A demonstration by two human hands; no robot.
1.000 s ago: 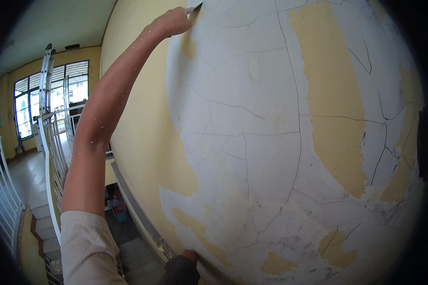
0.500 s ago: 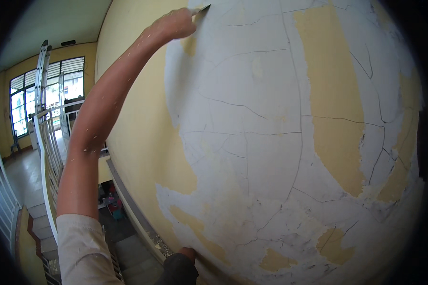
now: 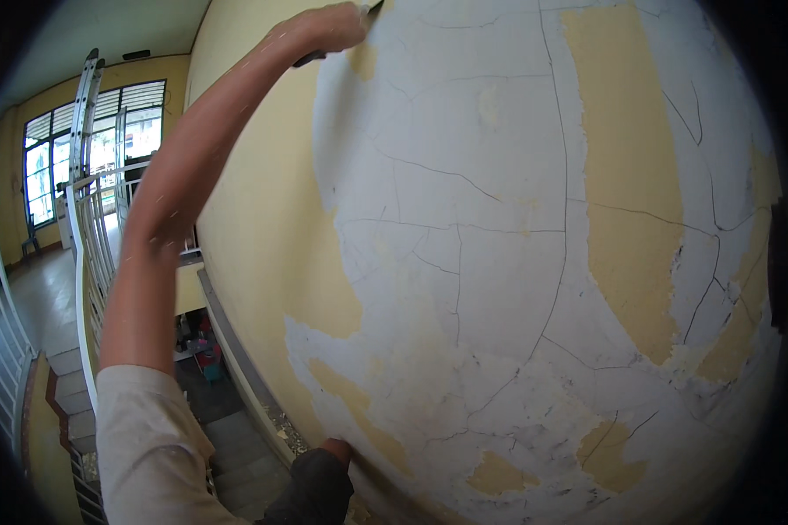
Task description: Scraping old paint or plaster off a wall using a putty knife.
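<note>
My left arm reaches up from the lower left, in a white short sleeve. My left hand (image 3: 331, 28) is closed around a dark-handled scraper (image 3: 369, 10) whose blade touches the wall (image 3: 499, 262) near the top edge. The wall is yellow paint, largely stripped to cracked white plaster, with yellow patches (image 3: 626, 175) left on it. At the bottom, a dark-covered shape with a skin-coloured tip (image 3: 334, 451) touches the wall. It may be my right hand, but I cannot tell its fingers.
To the left and below runs a stairwell with white metal railings (image 3: 83, 262) and steps (image 3: 70, 385). A ladder (image 3: 83, 105) leans near the large windows (image 3: 140, 122). Some small objects (image 3: 206, 350) lie on the floor below.
My left hand with the scraper has edged slightly to the right along the top of the wall. The dark shape at the bottom stays put.
</note>
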